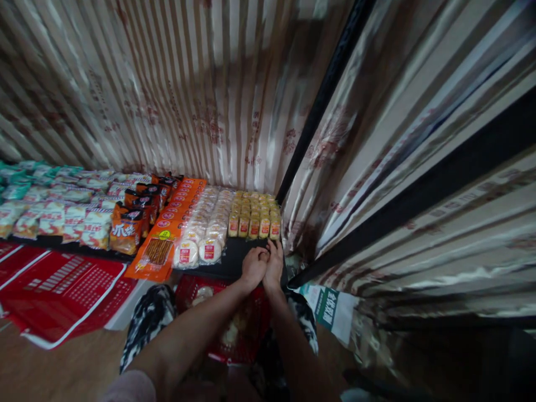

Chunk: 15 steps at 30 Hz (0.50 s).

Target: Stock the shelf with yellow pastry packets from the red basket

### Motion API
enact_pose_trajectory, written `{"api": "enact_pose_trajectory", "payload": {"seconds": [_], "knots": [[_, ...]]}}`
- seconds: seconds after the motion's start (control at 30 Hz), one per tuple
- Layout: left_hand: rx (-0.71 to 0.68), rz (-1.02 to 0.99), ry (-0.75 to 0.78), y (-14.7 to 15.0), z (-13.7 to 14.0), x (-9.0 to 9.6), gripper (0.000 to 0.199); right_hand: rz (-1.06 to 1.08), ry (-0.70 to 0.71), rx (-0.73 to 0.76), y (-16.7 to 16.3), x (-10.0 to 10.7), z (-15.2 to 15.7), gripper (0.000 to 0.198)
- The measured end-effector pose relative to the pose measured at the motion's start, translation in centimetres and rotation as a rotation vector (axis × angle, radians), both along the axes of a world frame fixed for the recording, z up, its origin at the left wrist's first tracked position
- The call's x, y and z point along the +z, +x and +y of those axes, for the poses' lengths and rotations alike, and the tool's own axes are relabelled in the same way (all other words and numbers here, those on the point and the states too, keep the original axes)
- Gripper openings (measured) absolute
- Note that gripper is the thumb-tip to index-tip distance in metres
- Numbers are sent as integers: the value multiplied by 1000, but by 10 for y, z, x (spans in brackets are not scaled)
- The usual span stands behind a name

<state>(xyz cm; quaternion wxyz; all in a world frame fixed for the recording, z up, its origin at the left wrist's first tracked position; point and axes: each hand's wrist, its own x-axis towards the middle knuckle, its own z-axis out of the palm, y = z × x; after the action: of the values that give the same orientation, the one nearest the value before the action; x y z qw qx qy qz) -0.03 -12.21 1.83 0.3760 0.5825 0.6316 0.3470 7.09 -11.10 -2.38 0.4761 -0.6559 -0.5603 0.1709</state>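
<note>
At the far left of the frame, green packets (19, 187) and then rows of white packets (52, 218) line the counter (232, 259), with a red basket (75, 293) below them. Next come orange-and-black bags (125, 229), long orange packs (157, 251) sloping down toward the front edge, and clear-wrapped round white packs (186, 254).

From the lower left of the frame the left forearm (188, 332) reaches on a long diagonal up to the centre, crossing above a second red basket (256, 321) between patterned trouser legs (146, 318). The left hand (253, 267) ends this line just right of the picture's middle, back upward, its fingers bent in toward the other hand. Right against it, the right hand (273, 267) comes up more steeply from the lower right, wrist close to the other wrist, fingers pointing to the top of the frame. Both appear to meet over the bare front part of the counter, just below the small yellow packets (253, 223), which stand in tight rows. Whether the fingers grip anything between them, I cannot tell.

Farther right, a green-and-white bag (330, 310) lies low beside a striped curtain (377, 223).
</note>
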Motion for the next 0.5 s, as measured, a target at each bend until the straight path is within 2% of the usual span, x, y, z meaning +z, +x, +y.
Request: {"api": "enact_pose_trajectory", "payload": {"seconds": [0.13, 0.27, 0.4, 0.5], "knots": [[9, 10, 27, -11, -27, -3, 26, -11, 15, 48, -13, 4, -30, 44], [13, 59, 89, -28, -65, -13, 26, -24, 44, 177, -29, 1, -65, 37], [36, 79, 102, -52, -107, -30, 26, -70, 21, 316, -47, -17, -102, 37], [1, 112, 57, -71, -131, -48, 29, -112, -120, 403, -59, -38, -124, 36]]}}
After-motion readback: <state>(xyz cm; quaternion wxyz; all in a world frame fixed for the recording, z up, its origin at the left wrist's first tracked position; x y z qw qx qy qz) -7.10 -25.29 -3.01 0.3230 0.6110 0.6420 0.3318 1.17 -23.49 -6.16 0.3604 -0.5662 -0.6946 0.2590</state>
